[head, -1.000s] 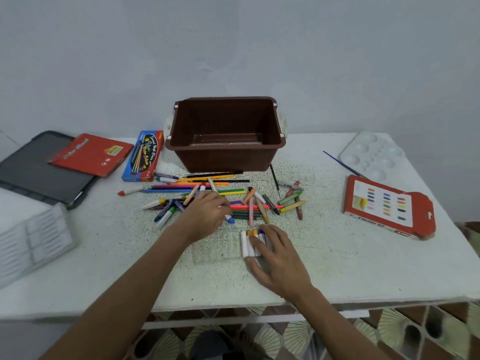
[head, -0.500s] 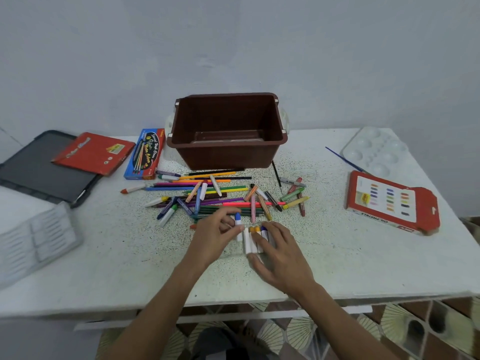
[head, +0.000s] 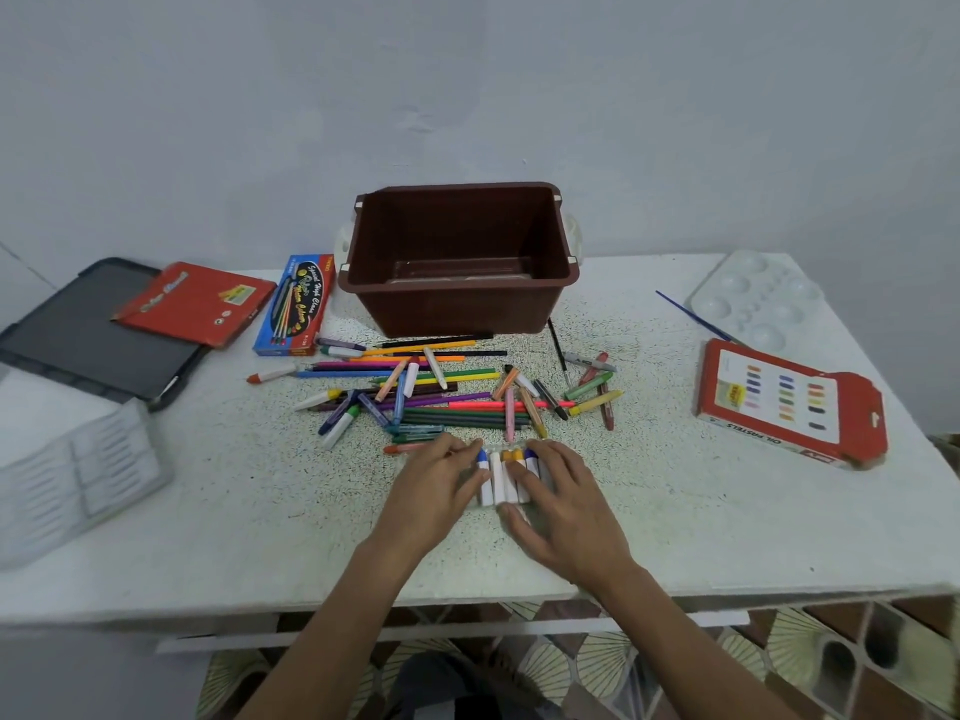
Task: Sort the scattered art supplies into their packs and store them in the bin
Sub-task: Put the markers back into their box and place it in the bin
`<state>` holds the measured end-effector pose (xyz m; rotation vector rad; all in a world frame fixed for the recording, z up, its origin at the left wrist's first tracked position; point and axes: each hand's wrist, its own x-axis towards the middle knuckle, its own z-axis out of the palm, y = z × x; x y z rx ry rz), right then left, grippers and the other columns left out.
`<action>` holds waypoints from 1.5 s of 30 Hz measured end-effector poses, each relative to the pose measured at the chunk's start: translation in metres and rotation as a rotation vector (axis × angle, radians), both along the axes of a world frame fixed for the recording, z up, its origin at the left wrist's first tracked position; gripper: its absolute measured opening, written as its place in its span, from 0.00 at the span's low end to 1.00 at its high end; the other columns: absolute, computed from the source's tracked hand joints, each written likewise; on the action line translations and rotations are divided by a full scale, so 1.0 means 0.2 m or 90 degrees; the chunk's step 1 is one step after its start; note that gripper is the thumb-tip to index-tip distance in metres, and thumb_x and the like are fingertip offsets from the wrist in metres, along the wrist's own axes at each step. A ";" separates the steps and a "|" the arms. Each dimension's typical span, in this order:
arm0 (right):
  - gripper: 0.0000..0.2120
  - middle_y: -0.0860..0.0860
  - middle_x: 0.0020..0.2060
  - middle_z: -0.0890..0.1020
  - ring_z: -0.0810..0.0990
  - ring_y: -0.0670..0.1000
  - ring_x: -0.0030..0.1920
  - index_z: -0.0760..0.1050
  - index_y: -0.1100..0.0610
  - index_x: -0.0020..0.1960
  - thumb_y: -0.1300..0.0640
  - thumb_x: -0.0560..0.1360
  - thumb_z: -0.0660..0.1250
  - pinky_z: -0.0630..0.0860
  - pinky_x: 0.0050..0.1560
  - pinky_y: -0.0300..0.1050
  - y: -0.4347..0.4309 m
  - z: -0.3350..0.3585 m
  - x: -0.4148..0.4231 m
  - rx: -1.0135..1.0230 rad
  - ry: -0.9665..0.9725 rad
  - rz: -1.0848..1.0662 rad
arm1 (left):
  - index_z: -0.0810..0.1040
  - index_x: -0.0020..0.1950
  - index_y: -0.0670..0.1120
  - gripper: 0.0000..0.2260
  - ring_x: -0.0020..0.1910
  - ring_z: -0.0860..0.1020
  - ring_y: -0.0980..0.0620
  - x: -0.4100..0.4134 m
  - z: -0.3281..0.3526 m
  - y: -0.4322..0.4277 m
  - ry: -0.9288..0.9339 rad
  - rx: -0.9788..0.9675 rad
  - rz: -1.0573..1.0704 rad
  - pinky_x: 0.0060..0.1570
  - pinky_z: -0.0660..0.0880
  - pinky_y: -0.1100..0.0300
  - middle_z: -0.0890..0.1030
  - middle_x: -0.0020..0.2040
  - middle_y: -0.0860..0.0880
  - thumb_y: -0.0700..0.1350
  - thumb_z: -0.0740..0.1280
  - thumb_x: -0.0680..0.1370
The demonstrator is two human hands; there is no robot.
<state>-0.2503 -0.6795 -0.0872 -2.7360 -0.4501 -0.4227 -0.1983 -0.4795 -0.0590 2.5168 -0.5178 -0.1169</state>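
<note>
a: where's the row of crayons (head: pixel 510 480)?
b: lower middle. left hand (head: pixel 436 485) pinches the blue-tipped crayon (head: pixel 487 493) at its left end, right hand (head: pixel 563 511) lies flat on the rest, fingers straight. bin (head: pixel 457 314) sits mid-frame, above the loose pens (head: pixel 447 402).

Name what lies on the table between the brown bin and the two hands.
The head view shows a scattered heap of pencils, markers and crayons between the brown bin and the left hand and right hand.
</note>
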 end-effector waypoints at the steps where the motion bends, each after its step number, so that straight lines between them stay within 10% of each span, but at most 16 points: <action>1: 0.23 0.58 0.64 0.76 0.70 0.58 0.68 0.76 0.57 0.66 0.43 0.79 0.63 0.68 0.69 0.51 0.00 0.00 0.00 0.000 -0.001 0.000 | 0.75 0.71 0.46 0.19 0.52 0.74 0.52 -0.01 -0.01 0.00 -0.022 0.016 -0.013 0.49 0.70 0.61 0.75 0.54 0.51 0.52 0.63 0.82; 25: 0.23 0.59 0.64 0.75 0.70 0.59 0.67 0.75 0.57 0.66 0.43 0.78 0.64 0.71 0.66 0.54 -0.01 -0.01 0.00 0.023 -0.005 0.007 | 0.80 0.63 0.47 0.17 0.52 0.75 0.53 -0.05 -0.08 0.01 -0.174 0.022 -0.041 0.54 0.73 0.54 0.77 0.53 0.52 0.52 0.58 0.81; 35: 0.23 0.56 0.65 0.75 0.68 0.56 0.68 0.74 0.55 0.68 0.42 0.79 0.63 0.68 0.68 0.49 -0.02 0.01 0.00 0.026 -0.008 0.011 | 0.77 0.65 0.49 0.19 0.66 0.70 0.51 -0.08 -0.14 0.24 -0.199 0.017 -0.041 0.65 0.62 0.57 0.73 0.68 0.51 0.56 0.63 0.78; 45: 0.14 0.52 0.53 0.80 0.72 0.50 0.54 0.78 0.58 0.61 0.56 0.78 0.62 0.71 0.56 0.46 0.00 0.12 0.24 0.118 -0.108 -0.062 | 0.76 0.67 0.48 0.23 0.69 0.68 0.51 -0.08 -0.14 0.27 -0.186 -0.006 -0.069 0.68 0.62 0.53 0.72 0.70 0.52 0.56 0.69 0.74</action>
